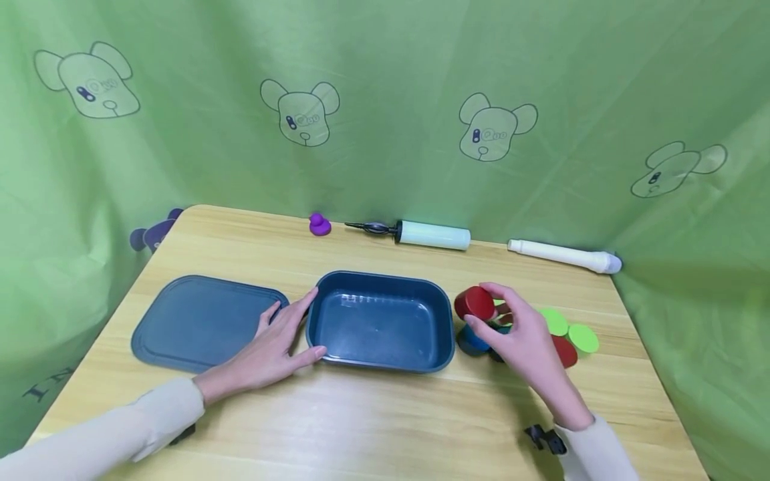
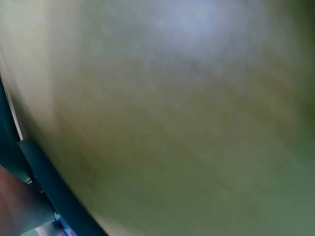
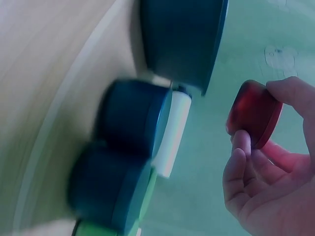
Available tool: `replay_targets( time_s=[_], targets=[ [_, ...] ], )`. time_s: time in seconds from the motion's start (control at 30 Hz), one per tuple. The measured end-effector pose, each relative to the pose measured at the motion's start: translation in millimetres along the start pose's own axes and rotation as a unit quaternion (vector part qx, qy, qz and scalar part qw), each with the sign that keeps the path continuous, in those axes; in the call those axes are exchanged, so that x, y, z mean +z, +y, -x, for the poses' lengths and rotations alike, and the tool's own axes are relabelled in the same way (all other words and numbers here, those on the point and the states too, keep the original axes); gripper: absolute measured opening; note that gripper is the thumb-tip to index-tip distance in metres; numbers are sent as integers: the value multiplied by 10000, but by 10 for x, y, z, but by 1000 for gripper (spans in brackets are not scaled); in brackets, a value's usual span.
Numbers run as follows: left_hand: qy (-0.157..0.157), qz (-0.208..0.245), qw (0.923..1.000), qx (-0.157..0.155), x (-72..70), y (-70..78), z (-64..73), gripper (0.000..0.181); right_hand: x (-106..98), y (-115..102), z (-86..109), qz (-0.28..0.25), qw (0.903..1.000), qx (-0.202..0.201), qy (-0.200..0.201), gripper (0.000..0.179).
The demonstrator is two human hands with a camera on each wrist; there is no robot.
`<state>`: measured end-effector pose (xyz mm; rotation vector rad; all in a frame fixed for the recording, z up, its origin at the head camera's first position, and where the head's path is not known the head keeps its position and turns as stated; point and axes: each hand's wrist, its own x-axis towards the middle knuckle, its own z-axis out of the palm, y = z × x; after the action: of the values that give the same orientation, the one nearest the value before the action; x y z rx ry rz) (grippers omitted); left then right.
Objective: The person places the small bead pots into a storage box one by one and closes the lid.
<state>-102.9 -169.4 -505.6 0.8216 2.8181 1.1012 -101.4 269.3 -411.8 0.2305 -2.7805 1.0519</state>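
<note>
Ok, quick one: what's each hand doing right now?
Left hand: open, thumb and fingers spread against the left end of the blue box.
Right hand: closed, holding a red round container.

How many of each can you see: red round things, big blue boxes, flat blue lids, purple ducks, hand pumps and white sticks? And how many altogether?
Red round things: 2, one in the right hand, one on the table
Big blue box: 1
Flat blue lid: 1
Purple duck: 1
Hand pump: 1
White stick: 1
Total: 7
</note>
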Motion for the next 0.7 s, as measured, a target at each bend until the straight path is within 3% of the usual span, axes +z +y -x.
replay_targets(
  time_s=[0.37, 0.7],
  targets=[
    [-18, -40, 10000, -27, 3, 13, -5, 102, 312, -233, -164, -464, 9977, 68, -493, 62],
    [-8, -31, 10000, -24, 12, 10, -1, 102, 606, -484, -347, -541, 9947, -297, -829, 65]
  ],
)
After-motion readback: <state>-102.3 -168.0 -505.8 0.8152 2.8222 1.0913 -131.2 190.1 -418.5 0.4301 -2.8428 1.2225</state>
